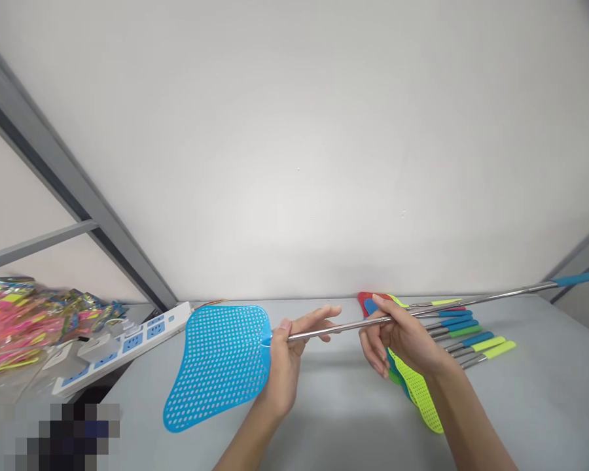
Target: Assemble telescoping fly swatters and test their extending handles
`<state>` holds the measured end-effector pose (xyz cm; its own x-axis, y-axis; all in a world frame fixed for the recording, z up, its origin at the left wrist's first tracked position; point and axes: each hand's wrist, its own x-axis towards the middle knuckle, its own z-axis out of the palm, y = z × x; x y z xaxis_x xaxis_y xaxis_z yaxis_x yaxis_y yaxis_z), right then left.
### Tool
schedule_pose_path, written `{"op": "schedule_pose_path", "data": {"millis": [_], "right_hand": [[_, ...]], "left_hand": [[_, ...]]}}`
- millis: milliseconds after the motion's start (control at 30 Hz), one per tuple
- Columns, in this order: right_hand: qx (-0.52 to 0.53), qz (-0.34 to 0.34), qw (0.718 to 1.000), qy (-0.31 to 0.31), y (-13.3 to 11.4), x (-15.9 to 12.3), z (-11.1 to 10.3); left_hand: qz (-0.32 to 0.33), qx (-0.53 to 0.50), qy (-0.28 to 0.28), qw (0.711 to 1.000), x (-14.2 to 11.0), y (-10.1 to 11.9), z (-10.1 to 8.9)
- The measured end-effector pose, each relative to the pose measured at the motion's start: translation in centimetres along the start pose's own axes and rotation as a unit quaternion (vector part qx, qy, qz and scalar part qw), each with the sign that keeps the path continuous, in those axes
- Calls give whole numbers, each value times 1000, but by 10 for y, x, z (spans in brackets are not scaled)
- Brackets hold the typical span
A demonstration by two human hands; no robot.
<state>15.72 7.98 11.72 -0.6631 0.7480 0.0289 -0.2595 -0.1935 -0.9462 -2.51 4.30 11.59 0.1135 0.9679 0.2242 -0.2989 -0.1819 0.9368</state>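
A blue fly swatter (218, 363) with a perforated head and a long extended metal rod is held above the grey table (324, 405). My left hand (287, 363) pinches the rod right beside the swatter head. My right hand (402, 340) grips the rod further along. The rod runs up and right to its blue handle tip (576, 279). Beneath my right hand lies a pile of collapsed swatters (451, 330) with blue, green and yellow handles, a yellow-green head (419, 392) among them.
A white power strip with blue sockets (122, 343) lies at the left, partly off the table. Shiny packaged pink and yellow items (24, 317) are heaped at the far left. A white wall stands behind the table, with grey frame bars on the left.
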Motion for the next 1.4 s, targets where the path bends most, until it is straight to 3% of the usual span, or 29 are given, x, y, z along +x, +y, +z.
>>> {"op": "schedule_pose_path", "data": {"millis": [933, 1200, 1400], "right_hand": [[-31, 17, 999, 1, 4, 6, 11], [-68, -5, 995, 71, -1, 4, 8], [-48, -37, 989, 138, 2, 8, 6]], "left_hand": [[-1, -27, 16, 1000, -1, -4, 8], [-36, -14, -19, 999, 2, -4, 7], [-53, -63, 23, 996, 9, -15, 7]]}}
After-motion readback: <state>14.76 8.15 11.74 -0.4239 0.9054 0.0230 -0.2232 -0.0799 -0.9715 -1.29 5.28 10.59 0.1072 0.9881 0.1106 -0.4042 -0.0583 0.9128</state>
